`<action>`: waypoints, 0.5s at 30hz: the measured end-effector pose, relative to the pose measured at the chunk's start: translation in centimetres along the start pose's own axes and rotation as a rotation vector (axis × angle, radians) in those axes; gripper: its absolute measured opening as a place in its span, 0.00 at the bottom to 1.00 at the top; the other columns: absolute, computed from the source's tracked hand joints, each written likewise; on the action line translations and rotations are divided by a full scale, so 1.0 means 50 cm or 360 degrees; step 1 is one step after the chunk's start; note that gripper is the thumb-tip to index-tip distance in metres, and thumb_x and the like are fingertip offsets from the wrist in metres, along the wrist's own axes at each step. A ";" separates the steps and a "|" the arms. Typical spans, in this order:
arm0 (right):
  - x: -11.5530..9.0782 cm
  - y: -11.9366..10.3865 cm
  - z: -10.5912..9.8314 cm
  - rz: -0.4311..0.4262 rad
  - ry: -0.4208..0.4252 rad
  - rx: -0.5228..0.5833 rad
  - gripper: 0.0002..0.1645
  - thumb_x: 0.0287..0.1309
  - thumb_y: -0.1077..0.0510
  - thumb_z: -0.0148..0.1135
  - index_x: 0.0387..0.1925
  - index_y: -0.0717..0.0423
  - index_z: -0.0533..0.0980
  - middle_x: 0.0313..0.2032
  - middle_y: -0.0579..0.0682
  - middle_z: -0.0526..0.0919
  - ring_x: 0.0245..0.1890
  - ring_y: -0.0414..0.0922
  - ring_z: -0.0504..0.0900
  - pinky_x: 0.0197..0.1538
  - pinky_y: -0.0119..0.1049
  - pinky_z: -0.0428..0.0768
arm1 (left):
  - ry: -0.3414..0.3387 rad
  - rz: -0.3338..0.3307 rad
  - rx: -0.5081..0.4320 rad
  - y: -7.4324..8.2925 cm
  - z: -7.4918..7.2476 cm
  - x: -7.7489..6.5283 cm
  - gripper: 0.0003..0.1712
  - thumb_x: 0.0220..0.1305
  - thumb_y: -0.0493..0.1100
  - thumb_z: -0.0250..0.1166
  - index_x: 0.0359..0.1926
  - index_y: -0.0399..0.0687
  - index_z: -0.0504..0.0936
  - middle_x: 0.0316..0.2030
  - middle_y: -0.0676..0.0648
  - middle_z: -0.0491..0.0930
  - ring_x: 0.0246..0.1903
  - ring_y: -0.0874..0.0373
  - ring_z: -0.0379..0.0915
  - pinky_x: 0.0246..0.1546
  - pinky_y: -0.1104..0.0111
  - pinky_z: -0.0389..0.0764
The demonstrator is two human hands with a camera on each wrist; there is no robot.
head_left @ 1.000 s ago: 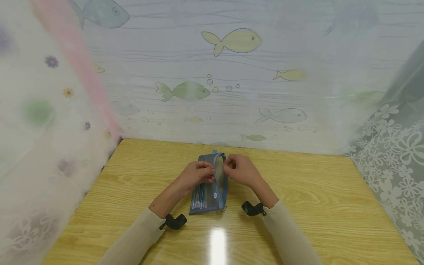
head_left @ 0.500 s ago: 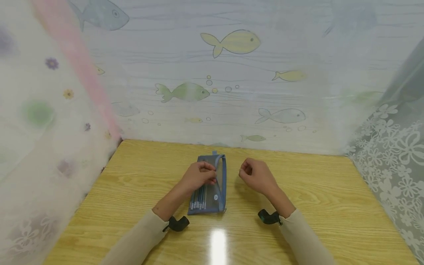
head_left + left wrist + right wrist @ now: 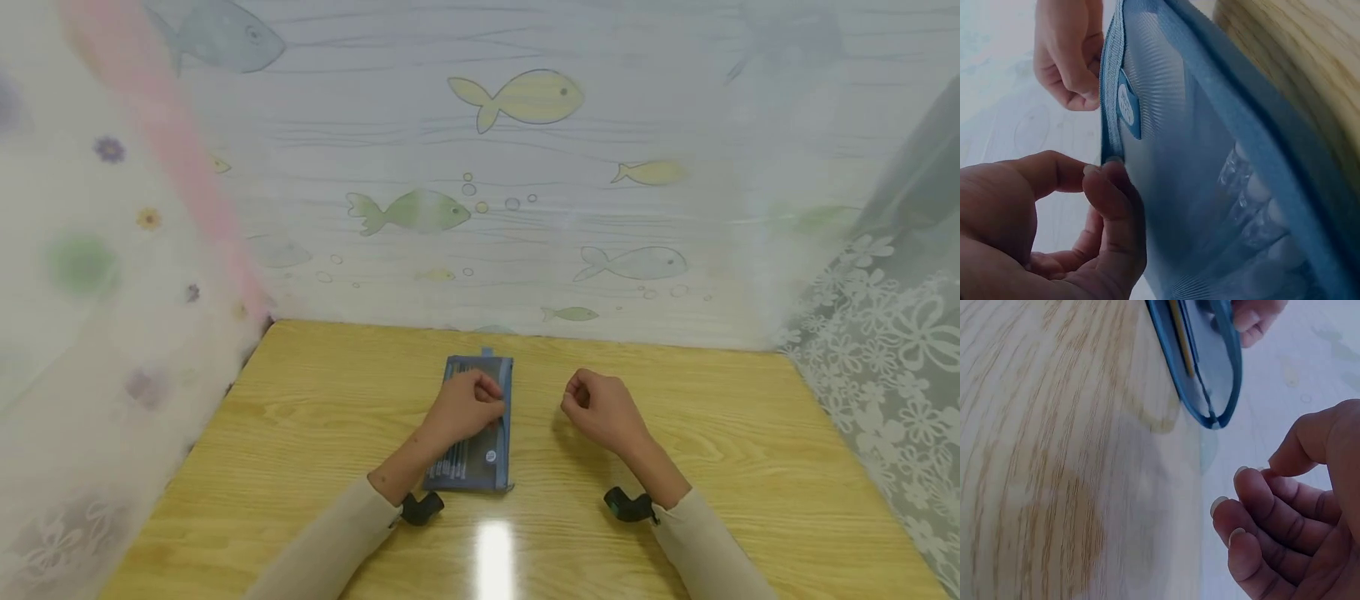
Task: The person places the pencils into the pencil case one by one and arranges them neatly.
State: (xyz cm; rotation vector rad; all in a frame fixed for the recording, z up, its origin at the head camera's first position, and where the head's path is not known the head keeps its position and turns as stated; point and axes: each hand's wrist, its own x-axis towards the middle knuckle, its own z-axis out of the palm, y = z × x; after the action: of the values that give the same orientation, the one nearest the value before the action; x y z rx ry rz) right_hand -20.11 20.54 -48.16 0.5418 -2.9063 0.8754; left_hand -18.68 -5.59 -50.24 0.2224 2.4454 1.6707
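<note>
A blue see-through mesh pencil case (image 3: pixel 480 472) lies on the table, its zipped side to the right. Several pens or similar sticks with clear ends (image 3: pixel 1263 212) show through the mesh. My left hand (image 3: pixel 467 408) reaches over the case and pinches the zipper-side edge between thumb and fingertips. In the right wrist view the mouth of the case (image 3: pixel 1229 394) gapes, with a thin yellowish stick (image 3: pixel 1183 344) inside. To the right of the case, my right hand (image 3: pixel 606 412) hovers over the table, fingers loosely curled, holding nothing.
The wood-grain table (image 3: pixel 712 450) runs back to a fish-printed curtain (image 3: pixel 525 208). Floral fabric (image 3: pixel 127 275) hangs on the left, white lace (image 3: pixel 900 358) on the right. Black wrist cameras (image 3: pixel 422 508) sit at both cuffs.
My right hand has left the case's edge and moved right. My left hand has shifted slightly right with the pinched edge, and the case's mouth looks narrower from above.
</note>
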 end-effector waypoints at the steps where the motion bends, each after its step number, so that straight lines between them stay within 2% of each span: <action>1: -0.001 0.000 -0.001 0.0009 0.0004 -0.0008 0.04 0.67 0.61 0.61 0.34 0.54 0.81 0.24 0.42 0.81 0.22 0.38 0.76 0.30 0.36 0.78 | 0.0008 0.0027 0.0057 0.000 0.001 0.000 0.09 0.67 0.40 0.71 0.46 0.43 0.83 0.34 0.47 0.85 0.30 0.57 0.84 0.31 0.64 0.86; 9: -0.015 0.010 -0.010 0.0100 0.0092 -0.0063 0.04 0.66 0.61 0.62 0.35 0.56 0.80 0.25 0.44 0.83 0.24 0.40 0.78 0.31 0.37 0.78 | 0.0144 0.0249 0.0478 0.003 0.021 -0.009 0.10 0.65 0.41 0.75 0.44 0.44 0.85 0.33 0.52 0.85 0.33 0.60 0.80 0.33 0.66 0.83; 11: -0.019 0.018 -0.010 0.0120 0.0104 -0.0074 0.03 0.66 0.60 0.62 0.36 0.56 0.80 0.27 0.45 0.83 0.26 0.40 0.79 0.32 0.38 0.79 | 0.0186 0.0260 0.0572 0.002 0.023 -0.013 0.12 0.65 0.45 0.76 0.45 0.45 0.85 0.34 0.52 0.85 0.33 0.60 0.80 0.33 0.66 0.83; 15: -0.029 0.039 -0.014 0.0131 0.0124 -0.0105 0.07 0.69 0.59 0.62 0.41 0.59 0.81 0.34 0.50 0.86 0.34 0.46 0.83 0.39 0.46 0.84 | 0.0269 0.0197 0.0755 -0.007 0.017 -0.022 0.22 0.63 0.55 0.79 0.49 0.48 0.84 0.37 0.51 0.83 0.34 0.60 0.78 0.30 0.67 0.81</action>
State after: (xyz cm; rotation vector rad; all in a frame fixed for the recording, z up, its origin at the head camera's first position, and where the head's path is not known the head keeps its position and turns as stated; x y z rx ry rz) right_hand -19.46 22.89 -48.82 0.3775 -2.8930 0.7873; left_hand -17.44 -5.15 -50.80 0.3077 2.9837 1.1610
